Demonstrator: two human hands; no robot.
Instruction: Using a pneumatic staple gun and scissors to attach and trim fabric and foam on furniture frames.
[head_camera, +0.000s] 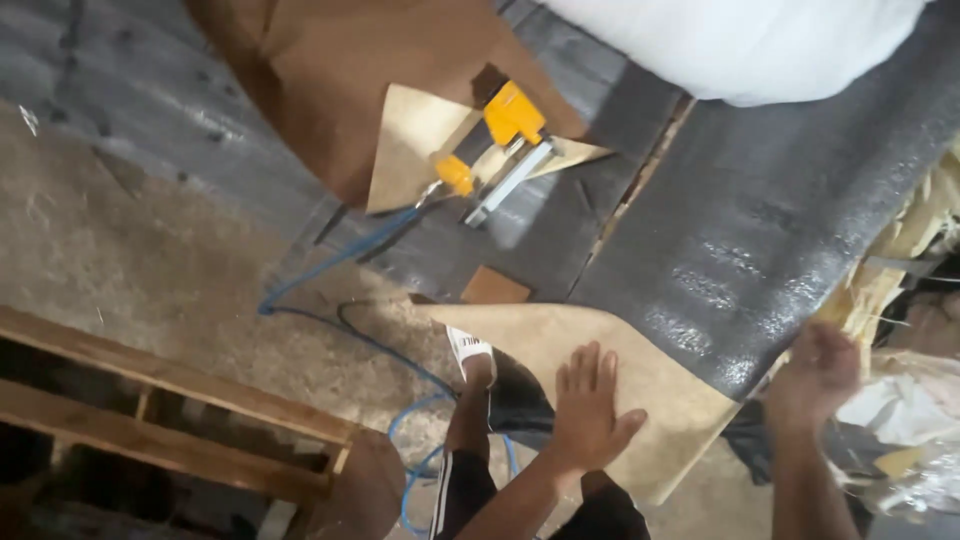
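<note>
Your left hand (588, 408) lies flat, fingers spread and gripping nothing, on the tan board (640, 380), whose long axis runs down to the right. Your right hand (818, 372), blurred, grips the grey foam sheet's (780, 230) edge. Beyond lies a yellow staple gun (500, 150).

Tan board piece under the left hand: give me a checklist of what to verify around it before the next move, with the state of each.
1. Left hand flat on the tan board piece, fingers spread: ok.
2. Right hand at the edge of the dark grey sheet; whether it grips: cannot tell.
3. Yellow pneumatic stapler lying apart from both hands: ok.
4. Blue air hose kept off the footing: not ok, it loops by the leg.
5. Small brown offcut off the tan board piece: ok.
</note>
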